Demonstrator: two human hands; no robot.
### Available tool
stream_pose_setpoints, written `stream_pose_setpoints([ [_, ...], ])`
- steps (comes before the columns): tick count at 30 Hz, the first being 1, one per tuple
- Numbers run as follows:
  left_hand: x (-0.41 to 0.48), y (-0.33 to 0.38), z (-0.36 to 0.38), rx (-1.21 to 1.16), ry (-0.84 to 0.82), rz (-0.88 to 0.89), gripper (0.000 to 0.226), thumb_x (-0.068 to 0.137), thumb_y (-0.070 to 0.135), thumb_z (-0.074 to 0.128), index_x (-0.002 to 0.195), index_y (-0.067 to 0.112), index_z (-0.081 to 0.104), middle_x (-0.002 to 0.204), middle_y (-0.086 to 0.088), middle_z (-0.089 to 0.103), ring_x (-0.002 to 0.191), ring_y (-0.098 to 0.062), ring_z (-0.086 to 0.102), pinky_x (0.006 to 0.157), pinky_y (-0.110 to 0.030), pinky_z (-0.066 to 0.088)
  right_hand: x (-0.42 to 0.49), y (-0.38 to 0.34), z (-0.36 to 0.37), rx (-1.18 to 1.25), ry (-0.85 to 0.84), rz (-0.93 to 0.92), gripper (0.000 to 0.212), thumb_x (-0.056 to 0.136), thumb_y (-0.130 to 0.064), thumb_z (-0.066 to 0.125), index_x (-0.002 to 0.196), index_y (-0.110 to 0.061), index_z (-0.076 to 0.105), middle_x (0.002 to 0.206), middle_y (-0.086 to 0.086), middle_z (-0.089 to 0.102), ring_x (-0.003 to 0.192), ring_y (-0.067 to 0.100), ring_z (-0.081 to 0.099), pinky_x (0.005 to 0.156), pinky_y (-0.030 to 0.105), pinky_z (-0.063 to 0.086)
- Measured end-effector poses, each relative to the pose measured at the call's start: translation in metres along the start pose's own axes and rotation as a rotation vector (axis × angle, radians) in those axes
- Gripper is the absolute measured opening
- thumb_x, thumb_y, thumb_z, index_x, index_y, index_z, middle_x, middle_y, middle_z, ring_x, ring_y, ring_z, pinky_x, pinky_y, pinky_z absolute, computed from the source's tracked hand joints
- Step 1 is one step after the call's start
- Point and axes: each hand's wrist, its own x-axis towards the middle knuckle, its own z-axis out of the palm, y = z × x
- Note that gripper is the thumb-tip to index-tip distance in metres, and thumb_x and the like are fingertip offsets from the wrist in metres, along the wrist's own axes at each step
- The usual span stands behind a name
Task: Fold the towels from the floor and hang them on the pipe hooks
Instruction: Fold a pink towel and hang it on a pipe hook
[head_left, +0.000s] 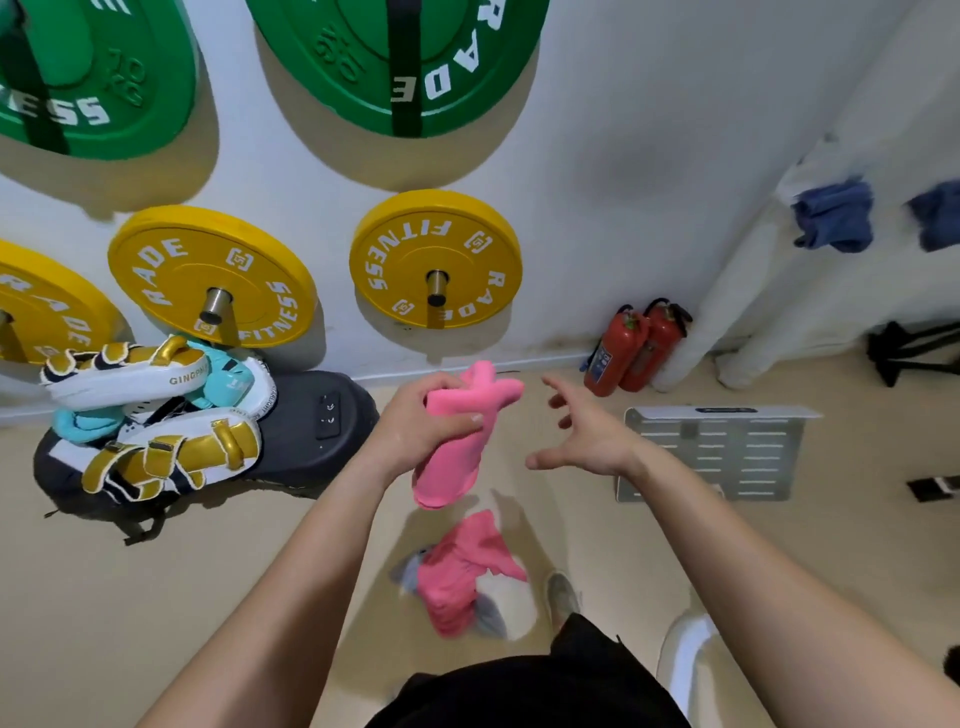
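My left hand (421, 423) is shut on a pink towel (452, 457), which hangs bunched in front of me above the floor. Just to its right, my right hand (584, 434) is open with fingers spread, holding nothing and apart from the towel. Below them, a heap of towels (465, 577) lies on the beige floor: pink on top, with grey and white ones under it. At the far right, two blue towels (836, 215) hang on the white pipes (727, 291).
Green and yellow weight plates (434, 260) are mounted on the white wall ahead. Boxing pads (156, 410) are piled on a dark base at the left. Two red fire extinguishers (631, 348) stand in the corner. A grey slotted metal panel (711, 452) lies on the floor at right.
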Motion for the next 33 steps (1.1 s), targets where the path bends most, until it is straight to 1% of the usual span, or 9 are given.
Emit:
stream_pose_setpoints([
  [4,0.012,0.012,0.03,0.202,-0.188,0.102,0.031,0.068,0.022,0.09,0.091,0.02,0.07,0.09,0.0,0.071,0.085,-0.017,0.065,0.076,-0.035,0.051,-0.008,-0.015,-0.011,-0.204,0.023,-0.134,0.107,0.056,-0.04,0.092,0.148,-0.035,0.038,0.14,-0.003,0.031,0.129,0.015,0.03,0.11,0.031,0.032],
  [7,0.023,0.017,0.052,0.224,-0.251,0.125,0.03,0.065,0.025,0.091,0.085,0.021,0.068,0.084,-0.001,0.071,0.078,-0.013,0.064,0.072,-0.035,0.051,-0.014,-0.011,-0.022,-0.302,-0.081,-0.103,0.053,0.063,-0.037,0.085,0.111,-0.027,0.066,0.125,-0.008,0.051,0.115,0.014,0.046,0.094,0.029,0.044],
  [10,0.032,0.021,0.074,0.138,-0.161,0.086,0.03,0.07,0.023,0.089,0.087,0.014,0.066,0.084,-0.006,0.07,0.074,-0.01,0.063,0.066,-0.029,0.05,-0.02,0.007,-0.042,-0.147,-0.077,-0.07,0.025,0.074,-0.026,0.08,0.093,-0.019,0.066,0.082,-0.005,0.064,0.075,0.014,0.06,0.061,0.025,0.046],
  [15,0.053,0.026,0.129,-0.088,-0.263,-0.013,0.052,0.065,0.017,0.085,0.114,0.019,0.067,0.103,0.0,0.076,0.093,-0.013,0.072,0.069,-0.024,0.056,-0.016,0.042,-0.102,-0.006,0.017,-0.108,0.019,0.073,-0.029,0.079,0.074,-0.034,0.06,0.066,-0.016,0.058,0.064,0.004,0.054,0.058,0.025,0.041],
  [18,0.078,0.039,0.163,-0.041,-0.271,-0.019,0.046,0.067,0.011,0.086,0.109,0.014,0.07,0.099,-0.01,0.076,0.084,-0.019,0.072,0.067,-0.034,0.06,-0.01,0.071,-0.151,-0.011,0.1,-0.098,0.021,0.068,-0.035,0.079,0.068,-0.036,0.058,0.068,-0.013,0.058,0.065,0.006,0.053,0.062,0.032,0.042],
  [21,0.106,0.062,0.191,0.03,-0.253,0.015,0.043,0.066,0.015,0.086,0.106,0.011,0.07,0.09,-0.009,0.074,0.072,-0.012,0.069,0.059,-0.028,0.057,-0.012,0.105,-0.199,-0.03,0.17,-0.041,0.028,0.071,-0.031,0.081,0.063,-0.038,0.056,0.067,-0.014,0.055,0.066,0.008,0.052,0.063,0.031,0.04],
  [27,0.141,0.104,0.239,0.004,-0.276,-0.07,0.011,0.091,0.014,0.07,0.092,0.003,0.069,0.078,-0.01,0.074,0.073,-0.026,0.069,0.065,-0.032,0.051,-0.031,0.136,-0.285,0.008,0.341,-0.074,0.009,0.081,-0.024,0.073,0.086,-0.024,0.065,0.085,-0.005,0.065,0.079,0.013,0.06,0.066,0.028,0.043],
  [30,0.162,0.118,0.254,0.083,-0.258,-0.063,0.016,0.087,0.028,0.074,0.088,0.012,0.071,0.087,-0.016,0.074,0.076,-0.021,0.066,0.07,-0.033,0.047,-0.035,0.142,-0.324,0.013,0.377,-0.094,0.012,0.079,-0.028,0.071,0.088,-0.021,0.069,0.086,0.0,0.069,0.082,0.021,0.064,0.071,0.039,0.05],
  [33,0.182,0.155,0.276,0.105,-0.221,0.084,0.055,0.065,0.039,0.087,0.114,0.027,0.064,0.105,-0.003,0.07,0.088,-0.009,0.066,0.077,-0.021,0.051,-0.034,0.145,-0.353,-0.021,0.377,-0.089,0.008,0.077,-0.027,0.071,0.08,-0.021,0.067,0.078,0.002,0.067,0.074,0.021,0.063,0.066,0.04,0.05],
])
